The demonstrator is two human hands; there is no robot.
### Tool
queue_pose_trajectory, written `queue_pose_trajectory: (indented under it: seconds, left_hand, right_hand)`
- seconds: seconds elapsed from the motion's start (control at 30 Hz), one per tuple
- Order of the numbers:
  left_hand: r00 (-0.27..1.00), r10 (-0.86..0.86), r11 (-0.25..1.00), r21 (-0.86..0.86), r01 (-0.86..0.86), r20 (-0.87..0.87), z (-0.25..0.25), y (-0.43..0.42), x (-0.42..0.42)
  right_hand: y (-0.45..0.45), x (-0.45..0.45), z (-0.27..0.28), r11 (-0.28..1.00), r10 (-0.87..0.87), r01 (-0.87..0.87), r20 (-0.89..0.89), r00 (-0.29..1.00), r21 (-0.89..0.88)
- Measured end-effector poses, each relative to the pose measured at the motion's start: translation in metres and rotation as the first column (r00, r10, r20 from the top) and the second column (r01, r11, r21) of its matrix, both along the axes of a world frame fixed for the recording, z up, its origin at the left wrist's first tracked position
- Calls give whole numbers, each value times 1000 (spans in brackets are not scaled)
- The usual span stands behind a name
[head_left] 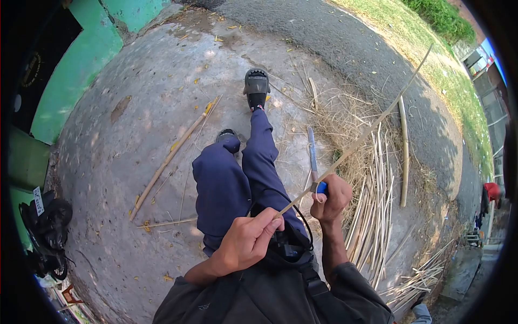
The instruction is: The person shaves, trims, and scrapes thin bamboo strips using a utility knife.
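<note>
A long thin bamboo strip (360,141) runs from my lap up to the right, over the ground. My left hand (247,243) pinches its lower end between thumb and fingers. Just beyond it, my right hand (333,200) is closed around a small tool with a blue part (321,188), which touches the strip. The tool's blade is too small to make out. A knife with a long blade (312,151) lies on the concrete beside my right leg, its handle partly behind the strip.
Split strips (372,205) and shavings (345,116) lie at the right. Bamboo poles rest on the ground at left (172,159) and right (404,156). More strips (423,281) lie at lower right. A motorcycle (48,232) stands at far left.
</note>
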State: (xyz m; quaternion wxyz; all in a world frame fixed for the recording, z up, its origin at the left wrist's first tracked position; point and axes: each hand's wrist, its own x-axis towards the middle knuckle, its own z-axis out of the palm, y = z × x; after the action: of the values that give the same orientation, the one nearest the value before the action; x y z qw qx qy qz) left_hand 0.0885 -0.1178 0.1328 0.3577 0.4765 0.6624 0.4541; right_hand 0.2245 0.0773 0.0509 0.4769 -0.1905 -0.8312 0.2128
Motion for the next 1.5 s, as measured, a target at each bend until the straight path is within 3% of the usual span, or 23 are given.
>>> queue_pose_trajectory:
  seconds: [0.07, 0.1, 0.13, 0.2, 0.27, 0.3, 0.37, 0.4, 0.47, 0.6, 0.67, 0.77, 0.8, 0.87, 0.97, 1.13, 1.2, 1.27, 1.37, 1.5]
  left_hand:
    - [1000, -23, 999, -32, 23, 16, -7, -9, 5]
    - [1000, 7, 1000, 22, -8, 28, -17, -15, 11]
    - [999, 32, 997, 75, -35, 42, -24, -20, 15]
    - [998, 34, 999, 16, -35, 52, -20, -23, 14]
    - [999, 51, 997, -61, -50, 14, -19, -23, 10]
    - [998, 60, 996, -60, -59, 14, -20, -22, 10]
    - [992, 119, 992, -53, -117, 45, -25, -19, 8]
    - [992, 118, 992, -52, -115, 45, -24, -16, 7]
    - [993, 95, 995, -29, -93, 76, -22, -10, 2]
    - [994, 4, 995, -97, 6, 109, -18, -3, -5]
    - [988, -61, 977, -194, 88, 143, -21, -2, -9]
    - [977, -118, 971, -184, 150, 177, -26, -4, -9]
    - [978, -115, 972, -185, 148, 176, -27, -3, -8]
    - [999, 50, 998, -25, -50, 5, -28, 2, 2]
    - [984, 172, 984, 50, -170, -39, -20, 17, 9]
    - [996, 74, 997, 15, -75, 58, -24, 25, -1]
    - [994, 71, 997, 2, -71, 85, -24, 25, -3]
    - [987, 80, 997, -2, -81, 143, -27, 24, -4]
    - [973, 28, 999, 13, -32, 231, -30, 25, -5]
    - [968, 3, 1000, 13, -7, 251, -26, 25, -3]
  right_hand:
    - [20, 4, 4, 969, -190, 180, -46, 981, -170]
    - [44, 13, -10, 958, -249, 239, -50, 967, -159]
    - [56, 12, -7, 909, -296, 240, -120, 948, -341]
    - [81, 21, -13, 875, -341, 260, -137, 930, -408]
    - [92, 24, -17, 757, -327, -20, -405, 854, -654]
    - [91, 23, -15, 757, -319, -27, -406, 856, -653]
    - [82, 29, -10, 443, -227, -570, -702, 675, -692]
    - [75, 29, -7, 445, -228, -569, -702, 675, -691]
    - [55, 19, -5, 291, -180, -652, -709, 681, -700]
    - [23, 13, 4, 309, -12, -557, -588, 808, -771]
    - [15, 10, 12, 332, -19, -514, -551, 835, -791]
    - [10, 10, 10, 374, -49, -463, -516, 855, -803]
    - [10, 8, 11, 391, -71, -456, -520, 851, -800]
    - [6, 5, 17, 401, -53, -435, -495, 867, -806]
    - [2, 2, 21, 430, -13, -393, -441, 897, -813]
    - [-6, -6, 40, 468, 37, -289, -309, 951, -835]
    - [-7, -7, 34, 791, 25, -151, -216, 976, -593]
    - [-8, 2, 19, 786, 92, -185, -185, 978, -590]
    - [-11, 9, -2, 895, 251, -240, -18, 968, -375]
    - [-16, 10, 1, 944, 299, -276, 116, 947, -180]
